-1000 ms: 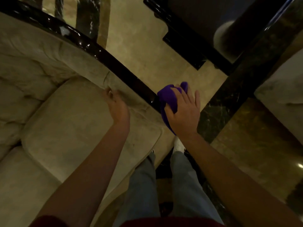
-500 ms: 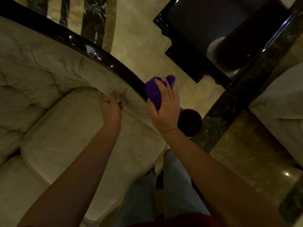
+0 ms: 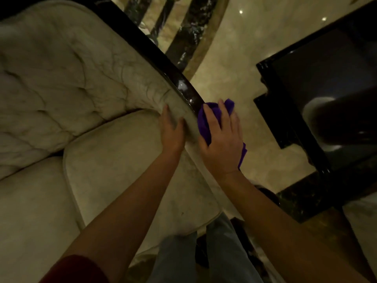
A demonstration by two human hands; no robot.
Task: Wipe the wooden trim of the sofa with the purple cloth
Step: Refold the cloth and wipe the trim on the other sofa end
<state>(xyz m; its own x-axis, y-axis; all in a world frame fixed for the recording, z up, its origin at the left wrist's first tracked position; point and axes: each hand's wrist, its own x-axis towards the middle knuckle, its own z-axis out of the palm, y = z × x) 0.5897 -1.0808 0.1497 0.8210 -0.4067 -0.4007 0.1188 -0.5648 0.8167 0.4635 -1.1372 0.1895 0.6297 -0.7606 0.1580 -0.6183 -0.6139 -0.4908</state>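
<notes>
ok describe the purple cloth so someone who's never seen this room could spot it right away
Find the cream tufted sofa and follow the glossy dark wooden trim along its rim toward the person. The purple cloth is bunched on that trim under the right hand, the only vivid colour among beige and black.

floor (image 3: 228, 64): glossy beige marble | table (image 3: 318, 82): black lacquer | light: dim
</notes>
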